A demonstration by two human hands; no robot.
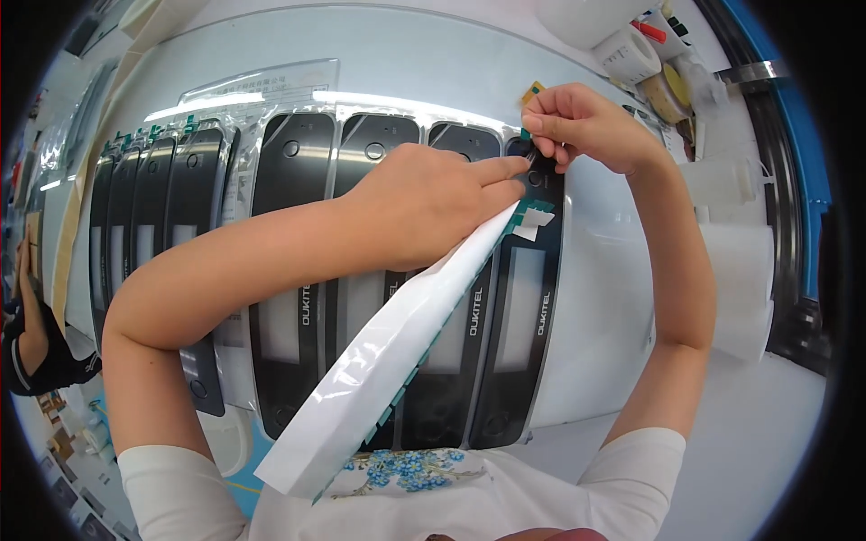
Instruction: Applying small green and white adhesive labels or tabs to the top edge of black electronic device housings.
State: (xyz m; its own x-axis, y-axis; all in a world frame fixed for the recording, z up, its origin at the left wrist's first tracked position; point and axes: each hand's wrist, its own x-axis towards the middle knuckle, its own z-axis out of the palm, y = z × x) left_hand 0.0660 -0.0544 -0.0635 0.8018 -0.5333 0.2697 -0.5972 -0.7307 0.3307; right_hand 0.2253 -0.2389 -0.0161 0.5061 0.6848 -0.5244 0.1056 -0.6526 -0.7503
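Your right hand (pixel 577 126) pinches a small green plastic tab (pixel 526 134) between thumb and forefinger, right at the far end of the black rectangular panel with a grey window (pixel 521 311). That panel lies rightmost in its row on the pale, glossy table (pixel 595 325), long axis running from far edge toward near edge. Your left hand (pixel 433 207), fingertips also close by that end, holds a long white sheet edged in green tabs (pixel 370 347), thumb hidden. The panel looks smooth, with a round mark near its far end.
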